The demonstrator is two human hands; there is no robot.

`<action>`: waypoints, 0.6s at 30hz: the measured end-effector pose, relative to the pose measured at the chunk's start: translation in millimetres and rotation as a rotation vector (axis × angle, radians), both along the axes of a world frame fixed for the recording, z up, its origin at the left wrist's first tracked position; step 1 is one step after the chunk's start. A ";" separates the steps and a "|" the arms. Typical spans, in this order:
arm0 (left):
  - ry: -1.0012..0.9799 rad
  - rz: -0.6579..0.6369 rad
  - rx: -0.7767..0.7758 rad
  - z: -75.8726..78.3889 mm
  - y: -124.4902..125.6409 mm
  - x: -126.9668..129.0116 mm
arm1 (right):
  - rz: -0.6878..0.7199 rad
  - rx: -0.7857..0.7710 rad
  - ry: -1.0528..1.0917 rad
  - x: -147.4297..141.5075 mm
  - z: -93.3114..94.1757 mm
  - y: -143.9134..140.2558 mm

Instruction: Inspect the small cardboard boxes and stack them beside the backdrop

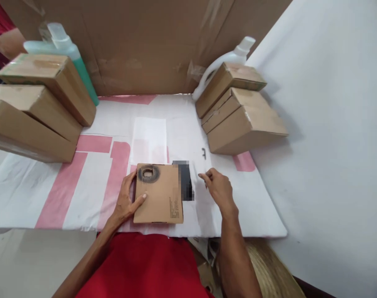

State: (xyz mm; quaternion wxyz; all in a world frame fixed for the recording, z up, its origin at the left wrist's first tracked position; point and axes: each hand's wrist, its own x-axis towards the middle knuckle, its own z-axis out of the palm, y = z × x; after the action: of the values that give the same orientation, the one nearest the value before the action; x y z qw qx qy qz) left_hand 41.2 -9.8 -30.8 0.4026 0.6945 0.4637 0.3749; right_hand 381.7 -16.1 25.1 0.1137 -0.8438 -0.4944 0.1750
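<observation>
A flat brown cardboard piece with a dark ring mark near its top left lies on the white and pink table cover. My left hand rests on its left edge, thumb on top, holding it down. My right hand hovers just to the right of it, fingers loosely curled and pinched, nothing visibly held. A dark blurred object lies between the cardboard piece and my right hand.
Stacked brown boxes stand at the left, with a green liquid bottle behind. More brown boxes lean at the right, in front of a white bottle. A cardboard wall closes the back. A small dark clip lies mid-table.
</observation>
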 end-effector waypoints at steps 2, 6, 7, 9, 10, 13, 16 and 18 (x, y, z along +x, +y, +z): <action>0.014 0.001 -0.010 0.5 0.1 0.0 | 0.018 -0.121 -0.080 4.6 -9.7 -7.2; 0.010 0.006 -0.037 4.4 -0.5 0.0 | -0.009 -0.111 -0.118 -6.9 -20.4 -16.3; 0.008 0.005 -0.041 5.2 -0.6 0.1 | -0.016 -0.068 -0.126 -12.5 -21.2 -17.7; 0.006 0.006 -0.045 5.9 -0.8 0.5 | -0.007 0.022 -0.093 -26.1 -22.4 -19.3; 0.007 0.010 -0.049 5.7 -0.8 0.7 | 0.009 0.053 -0.056 -33.6 -23.5 -19.4; 0.005 0.026 -0.063 4.4 -1.1 0.9 | 0.003 0.124 0.114 -52.0 -29.7 -17.0; -0.008 0.032 -0.075 3.2 -1.0 0.6 | -0.120 0.213 0.273 -55.6 -36.4 -13.2; -0.016 0.032 -0.082 3.4 -0.8 0.5 | -0.156 0.219 0.348 -52.5 -37.7 -11.7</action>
State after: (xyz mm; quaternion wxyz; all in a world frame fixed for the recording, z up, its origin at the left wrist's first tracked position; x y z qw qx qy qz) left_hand 41.6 -10.6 -27.4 0.4283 0.6669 0.4864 0.3676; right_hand 329.2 -27.9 -12.6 0.3015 -0.8192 -0.4165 0.2540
